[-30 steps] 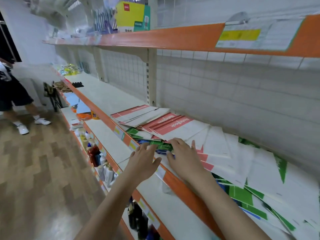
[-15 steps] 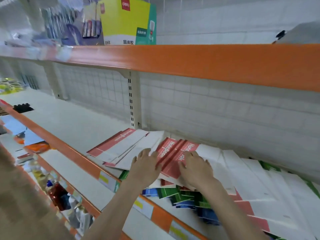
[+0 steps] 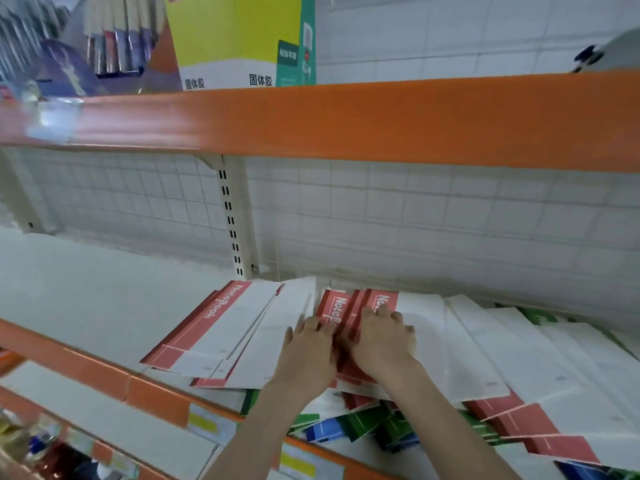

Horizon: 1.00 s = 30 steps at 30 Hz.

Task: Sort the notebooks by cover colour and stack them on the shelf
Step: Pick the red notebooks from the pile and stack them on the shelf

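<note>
— So, which step is it?
— Gathering red. Both hands, the left hand (image 3: 306, 355) and the right hand (image 3: 381, 341), press flat with straight fingers on the red notebooks (image 3: 341, 306) on the shelf (image 3: 104, 306).
— Next?
— I think slide them onto the red stack (image 3: 214, 327) just beside.

The hands (image 3: 346, 344) covered part of the red notebooks (image 3: 349, 306), hiding their lettering. Green and blue notebooks (image 3: 346, 427) lay mostly buried under white covers. The lower shelf's items (image 3: 31, 448) were blurred beyond telling.

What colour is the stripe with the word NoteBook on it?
Red, with white letters, on a white notebook, seen from the head camera.
</note>
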{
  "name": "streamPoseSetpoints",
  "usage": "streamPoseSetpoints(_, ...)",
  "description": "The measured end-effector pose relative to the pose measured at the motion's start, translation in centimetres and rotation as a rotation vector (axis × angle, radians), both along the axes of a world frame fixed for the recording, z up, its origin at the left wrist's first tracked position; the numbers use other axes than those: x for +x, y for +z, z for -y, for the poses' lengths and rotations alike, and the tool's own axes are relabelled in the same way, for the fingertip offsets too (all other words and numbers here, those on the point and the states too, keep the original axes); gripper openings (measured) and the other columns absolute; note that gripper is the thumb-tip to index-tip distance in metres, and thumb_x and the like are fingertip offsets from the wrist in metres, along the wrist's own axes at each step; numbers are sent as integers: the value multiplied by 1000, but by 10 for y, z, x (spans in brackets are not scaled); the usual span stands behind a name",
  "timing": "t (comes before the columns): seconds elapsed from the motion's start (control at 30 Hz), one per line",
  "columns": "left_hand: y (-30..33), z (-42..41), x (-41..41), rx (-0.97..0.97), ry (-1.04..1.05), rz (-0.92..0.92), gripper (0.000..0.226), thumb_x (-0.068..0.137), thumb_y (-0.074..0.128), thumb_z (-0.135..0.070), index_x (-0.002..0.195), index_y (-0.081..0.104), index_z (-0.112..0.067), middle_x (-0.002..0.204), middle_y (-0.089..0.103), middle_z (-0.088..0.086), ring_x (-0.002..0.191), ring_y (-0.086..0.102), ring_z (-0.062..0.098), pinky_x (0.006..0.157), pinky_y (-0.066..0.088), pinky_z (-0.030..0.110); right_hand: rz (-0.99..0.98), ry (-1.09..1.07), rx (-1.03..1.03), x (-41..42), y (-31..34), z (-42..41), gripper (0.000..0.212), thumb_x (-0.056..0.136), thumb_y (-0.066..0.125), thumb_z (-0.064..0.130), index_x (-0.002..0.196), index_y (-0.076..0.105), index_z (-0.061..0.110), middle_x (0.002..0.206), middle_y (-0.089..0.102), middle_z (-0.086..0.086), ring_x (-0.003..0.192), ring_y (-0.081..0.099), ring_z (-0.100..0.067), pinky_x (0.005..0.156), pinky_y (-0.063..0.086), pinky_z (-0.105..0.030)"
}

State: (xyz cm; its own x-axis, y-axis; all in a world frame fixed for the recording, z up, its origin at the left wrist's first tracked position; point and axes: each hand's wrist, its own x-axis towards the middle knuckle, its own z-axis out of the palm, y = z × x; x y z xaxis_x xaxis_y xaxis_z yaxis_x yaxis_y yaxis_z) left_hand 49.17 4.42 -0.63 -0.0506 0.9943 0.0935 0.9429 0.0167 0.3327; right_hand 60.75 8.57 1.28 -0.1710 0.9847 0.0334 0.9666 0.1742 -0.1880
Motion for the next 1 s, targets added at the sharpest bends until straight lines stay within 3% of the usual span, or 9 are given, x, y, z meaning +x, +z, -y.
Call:
streamPoseSetpoints(0.13,-2,-6,2,38,1,28,35,96,40,-27,130,45,-20,138,45,1,132,37,19,116,25,42,4,-35,15,3,-1,0,58,85,51,47,134,38,18,132,45,-8,121,42,-29,100,37,-46)
streamPoseSetpoints(0.27,-4,-15,11,26,20,-40,46,96,40,-41,135,40,-17,140,43,3,132,39,21,116,25,42,27,-120,5,18,2,2,63,85,53,42,138,29,17,131,44,-11,119,46,-32,98,42,-49)
streamPoseSetpoints(0.4,-4,-26,25,-10,55,-65,67,86,43,-64,135,41,-18,140,40,3,133,36,22,113,21,48,69,-114,141,43,8,2,51,93,45,31,138,29,13,115,57,-10,101,59,-27,70,44,-31)
streamPoseSetpoints(0.6,4,-40,36,-66,124,8,84,76,60,-63,140,34,-14,146,33,9,136,30,27,113,20,47,-152,-43,148,54,26,4,38,93,43,14,131,43,11,114,61,-12,100,61,-31,72,47,-32)
streamPoseSetpoints(0.67,9,-40,35,-13,104,164,65,81,66,-46,129,42,-10,132,46,9,123,47,24,100,40,32,-219,-13,144,46,28,3,28,93,43,13,119,51,11,112,62,-11,97,61,-30,73,49,-32)
streamPoseSetpoints(0.7,11,-39,33,9,55,319,44,84,66,-35,116,48,-9,115,56,6,105,58,18,82,48,18,-244,4,137,41,28,2,23,93,42,14,113,54,11,109,62,-11,95,61,-30,72,47,-31)
streamPoseSetpoints(0.77,14,-36,30,-2,-39,595,15,90,59,-19,99,48,-12,92,61,2,78,62,9,56,47,11,-269,35,113,29,26,0,19,94,40,16,101,56,10,106,62,-12,93,60,-31,69,43,-30)
streamPoseSetpoints(0.87,18,-32,25,-8,-105,798,12,97,45,-17,107,52,-19,96,64,-3,82,63,5,56,46,9,-325,10,91,16,25,-6,16,92,39,18,86,52,13,99,62,-12,86,57,-29,66,39,-29)
streamPoseSetpoints(1.0,19,-32,14,-43,-148,920,33,98,33,-6,96,62,-21,88,68,2,75,66,6,62,48,14,-298,-21,82,6,22,-8,25,96,37,34,82,48,16,94,63,-6,78,54,-23,66,44,-31)
